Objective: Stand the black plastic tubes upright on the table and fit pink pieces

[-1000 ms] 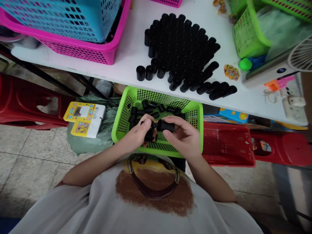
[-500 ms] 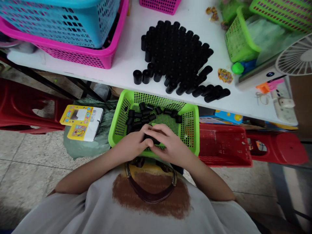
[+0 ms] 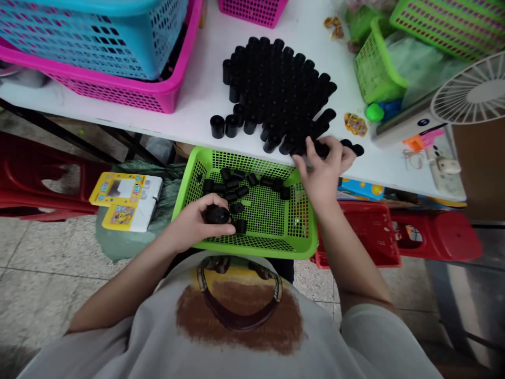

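My left hand is closed around a black plastic cylinder with a rounded end, over the left side of a green mesh basket. Inside the basket lie several short black cylinders, some tipped over. My right hand reaches to the near table edge, its fingers bent around a black cylinder in the front row; the fingers partly hide it. Beyond it, a dense cluster of black cylinders stands upright on the white table, with some leaning at the right.
A blue basket sits in a pink basket at the table's left. At the right are a green basket, a white fan and small coloured pieces. Yellow-and-white boxes lie left of the green mesh basket; a red crate is at its right.
My hands were together over the basket around a black piece. Now the right has moved up and right to the table's cylinders, while the left stays over the basket with a piece.
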Demonstrator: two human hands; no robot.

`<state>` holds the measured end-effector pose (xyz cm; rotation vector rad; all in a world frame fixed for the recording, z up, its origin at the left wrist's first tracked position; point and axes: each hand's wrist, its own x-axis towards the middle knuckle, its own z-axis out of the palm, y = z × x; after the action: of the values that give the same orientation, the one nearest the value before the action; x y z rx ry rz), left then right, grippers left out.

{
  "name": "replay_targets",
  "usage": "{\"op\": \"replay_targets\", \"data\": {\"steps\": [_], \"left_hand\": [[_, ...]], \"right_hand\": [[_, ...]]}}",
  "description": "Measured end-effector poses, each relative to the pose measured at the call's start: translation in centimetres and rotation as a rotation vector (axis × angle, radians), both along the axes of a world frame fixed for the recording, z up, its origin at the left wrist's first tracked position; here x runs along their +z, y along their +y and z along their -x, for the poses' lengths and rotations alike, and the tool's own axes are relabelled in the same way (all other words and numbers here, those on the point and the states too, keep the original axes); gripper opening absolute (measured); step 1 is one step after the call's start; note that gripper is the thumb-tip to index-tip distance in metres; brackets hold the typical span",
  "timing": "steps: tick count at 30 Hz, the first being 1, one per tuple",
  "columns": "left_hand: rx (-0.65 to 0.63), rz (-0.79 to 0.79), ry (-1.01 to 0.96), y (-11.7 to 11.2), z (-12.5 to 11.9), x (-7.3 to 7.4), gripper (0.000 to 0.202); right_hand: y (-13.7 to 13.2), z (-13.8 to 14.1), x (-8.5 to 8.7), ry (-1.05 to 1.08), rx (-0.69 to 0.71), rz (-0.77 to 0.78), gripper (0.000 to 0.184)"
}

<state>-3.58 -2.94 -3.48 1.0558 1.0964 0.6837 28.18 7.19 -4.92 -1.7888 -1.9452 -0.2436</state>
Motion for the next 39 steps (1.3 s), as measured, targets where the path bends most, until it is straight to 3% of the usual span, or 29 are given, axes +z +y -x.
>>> {"op": "replay_targets", "data": {"steps": [3, 5, 8, 10, 13, 15, 17, 20, 22, 24, 26, 32, 36, 39], "left_hand": [[0.052, -0.131, 0.104, 0.2, 0.8, 0.4, 0.052], [0.036, -0.199, 0.159, 0.4, 1.2, 0.6, 0.054], [-0.013, -0.246, 0.205, 0.5, 1.1, 0.7, 0.057], [-0.037, -0.251, 0.257, 0.4, 0.8, 0.7, 0.054], [-0.119, -0.217, 0.316, 0.2, 0.1, 0.8, 0.050], [-0.206, -0.193, 0.299, 0.1, -0.2, 0.8, 0.051], [-0.264, -0.189, 0.272, -0.1, -0.4, 0.8, 0.054], [-0.294, -0.166, 0.228, -0.3, -0.9, 0.4, 0.057], [-0.282, -0.132, 0.166, -0.5, -1.3, 0.0, 0.060], [-0.254, -0.117, 0.118, -0.7, -1.7, -0.3, 0.062], [-0.234, -0.135, 0.119, -0.8, -2.0, -0.2, 0.063], [-0.245, -0.192, 0.245, -0.7, -2.3, 1.1, 0.053], [-0.412, -0.208, 0.415, -0.8, -2.3, 1.8, 0.023], [-0.601, -0.349, 0.682, -0.9, -2.3, 1.9, 0.026]], "right_hand": [[-1.6, 1.1, 1.0, -0.066, 0.081, 0.068, 0.046], [-2.9, 2.0, 1.4, -0.117, 0.108, 0.260, 0.045], [-4.3, 3.3, 1.1, -0.212, -0.057, 0.660, 0.044], [-4.5, 3.9, 0.4, -0.242, -0.151, 0.844, 0.040], [-4.0, 4.0, -0.5, -0.217, -0.139, 0.948, 0.033], [-3.9, 3.6, -0.2, -0.185, -0.095, 0.978, 0.039], [-4.4, 3.1, 0.6, -0.009, -0.005, 1.017, 0.049], [-6.9, 3.4, 2.0, 0.593, 0.244, 0.974, 0.051], [-9.1, 4.4, 2.5, 0.976, 0.391, 0.799, 0.039], [-11.2, 5.9, 2.4, 1.182, 0.444, 0.606, 0.030], [-12.7, 7.3, 2.2, 1.253, 0.433, 0.523, 0.033], [-13.6, 8.8, 1.6, 1.266, 0.401, 0.572, 0.037], [-13.3, 8.8, 1.0, 1.211, 0.507, 0.532, 0.029], [-13.0, 8.7, 0.8, 1.053, 0.594, 0.606, 0.030]]}}
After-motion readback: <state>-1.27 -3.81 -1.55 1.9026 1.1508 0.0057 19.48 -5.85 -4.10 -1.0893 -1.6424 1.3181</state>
